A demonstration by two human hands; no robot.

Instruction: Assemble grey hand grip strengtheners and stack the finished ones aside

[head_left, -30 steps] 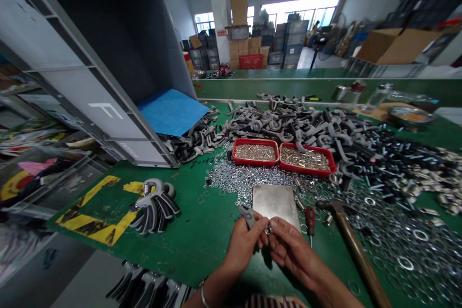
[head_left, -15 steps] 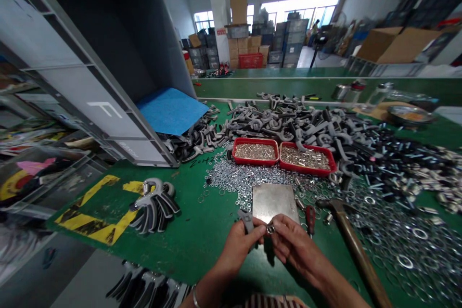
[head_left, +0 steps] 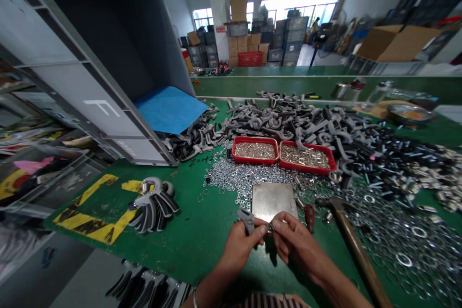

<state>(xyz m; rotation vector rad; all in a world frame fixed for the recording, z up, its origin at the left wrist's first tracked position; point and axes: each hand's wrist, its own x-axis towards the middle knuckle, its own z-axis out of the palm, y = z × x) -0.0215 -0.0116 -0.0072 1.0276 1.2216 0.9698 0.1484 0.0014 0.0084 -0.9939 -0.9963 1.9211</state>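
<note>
My left hand (head_left: 240, 242) is closed around a grey handle part (head_left: 246, 220), whose upper end sticks out past the fingers. A small metal piece (head_left: 269, 229) sits between the fingertips of both hands, in front of a square metal plate (head_left: 274, 198). The fingers of my right hand (head_left: 294, 238) pinch this piece from the right side. Its exact shape is hard to make out.
Red trays (head_left: 254, 150) of small metal parts stand behind the plate. A hammer (head_left: 352, 238) and a red screwdriver (head_left: 310, 217) lie to the right, beside scattered rings. Assembled grey handles (head_left: 155, 207) lie left, near a large grey crate (head_left: 104, 101).
Both hands stay almost in place, with the right fingers slightly shifted around the small metal piece. The view has moved very slightly.
</note>
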